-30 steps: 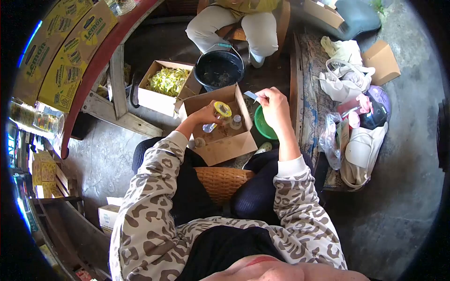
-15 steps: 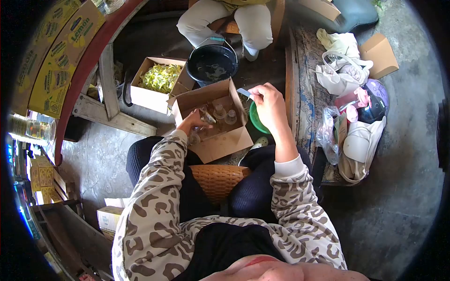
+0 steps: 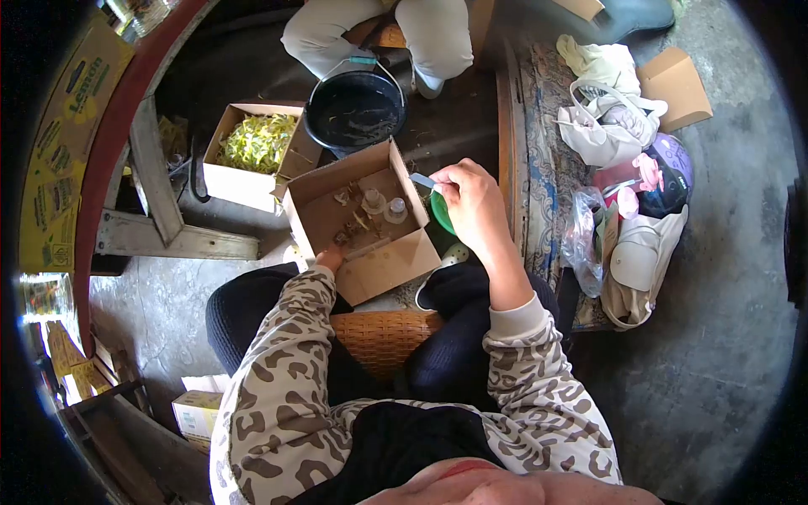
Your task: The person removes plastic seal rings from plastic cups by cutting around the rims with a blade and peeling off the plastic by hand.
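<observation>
In front of my knees stands an open cardboard box [image 3: 361, 276], tilted toward me. Two small clear cup-like pieces [image 3: 396, 210] and some brown scraps [image 3: 360, 220] lie inside it. My left hand [image 3: 331, 257] is at the box's near left corner, its fingers mostly hidden, so I cannot tell whether it holds anything. Raised over the box's right side, my right hand [image 3: 473, 202] is closed on a small flat blade [image 3: 422, 180] that looks like a knife. Beneath that hand a green basin [image 3: 441, 215] is partly covered.
A black bucket [image 3: 318, 126] stands beyond the box, before a seated person's legs [image 3: 436, 42]. To its left, a carton [image 3: 240, 183] holds yellow-green trimmings [image 3: 257, 141]. A wooden table leg [image 3: 172, 240] is at left. Bags [image 3: 614, 139] and a cap [image 3: 635, 261] lie on the right-hand bench.
My left hand has drawn back from inside the box to its near left corner; the clear piece it held no longer shows. My right hand keeps the blade. The view has shifted slightly.
</observation>
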A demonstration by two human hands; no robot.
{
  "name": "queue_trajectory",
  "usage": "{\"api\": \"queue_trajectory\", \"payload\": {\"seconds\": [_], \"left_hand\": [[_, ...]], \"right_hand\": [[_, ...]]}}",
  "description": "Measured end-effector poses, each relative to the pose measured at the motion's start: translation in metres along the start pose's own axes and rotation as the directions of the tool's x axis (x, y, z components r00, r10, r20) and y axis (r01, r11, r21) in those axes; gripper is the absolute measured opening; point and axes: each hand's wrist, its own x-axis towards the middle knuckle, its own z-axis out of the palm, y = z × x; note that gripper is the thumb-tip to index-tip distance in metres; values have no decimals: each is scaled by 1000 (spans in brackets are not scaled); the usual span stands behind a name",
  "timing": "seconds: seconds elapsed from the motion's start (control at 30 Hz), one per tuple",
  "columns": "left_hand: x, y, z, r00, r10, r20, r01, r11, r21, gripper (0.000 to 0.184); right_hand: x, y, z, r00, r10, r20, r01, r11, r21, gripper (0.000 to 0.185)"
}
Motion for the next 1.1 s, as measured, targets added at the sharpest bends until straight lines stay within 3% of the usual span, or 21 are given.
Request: {"api": "queue_trajectory", "payload": {"seconds": [0.07,0.17,0.23,0.27,0.33,0.4,0.47,0.5,0.6,0.67,0.7,0.73,0.77,0.87,0.93,1.0,1.07,1.1], "left_hand": [[7,-3,24,995,63,-71,-59,997,50,32],[16,-3,24,994,-112,18,113,977,-181,32],[19,3,-31,970,-107,217,137,982,-127,34],[21,6,-60,971,-110,212,137,983,-120,34],[21,16,-124,912,-206,354,241,969,-56,40],[18,14,-176,925,-184,332,185,982,29,44],[30,2,-213,854,-205,479,282,955,-94,44],[24,-5,-230,920,-158,358,224,963,-151,46],[16,-22,-310,904,18,427,160,911,-379,42],[-11,-34,-352,965,110,238,102,679,-727,38],[-32,-27,-382,979,87,185,99,593,-799,36],[-41,-35,-395,983,105,147,79,482,-873,52],[-52,-42,-406,989,117,90,35,403,-915,56],[-97,-37,-436,982,131,-139,-157,137,-978,71],[-120,-24,-443,962,168,-218,-196,-136,-971,77],[-121,-8,-433,923,241,-299,-233,-267,-935,79],[-122,14,-426,935,233,-267,-188,-309,-932,74],[-116,19,-416,922,222,-318,-213,-396,-893,62]], "right_hand": [[0,0,-2,1000,1,10,-1,1000,1,7],[1,4,-1,999,-42,-18,42,999,-25,13],[2,7,-1,999,-35,-20,34,999,-18,12],[3,7,-1,999,-28,-21,28,1000,-13,12],[4,5,-4,999,-24,-33,23,1000,-17,12],[3,4,-7,999,-20,-48,19,1000,-17,12],[3,7,-8,998,-21,-56,22,1000,16,12],[3,7,-9,997,-26,-68,27,999,24,12],[3,8,-15,996,13,-87,-7,997,78,8],[3,7,-21,989,19,-146,-8,997,78,7],[4,7,-24,987,14,-160,0,996,87,7],[4,8,-26,981,29,-193,-14,997,76,7],[4,9,-29,973,44,-226,-29,997,66,7],[5,10,-34,961,61,-269,-28,992,125,6],[6,8,-33,954,54,-296,-9,988,151,6],[6,1,-32,960,51,-274,-1,984,180,7],[5,-7,-24,962,-7,-273,58,982,179,7],[4,-8,-20,960,-49,-275,101,979,178,7]]}}
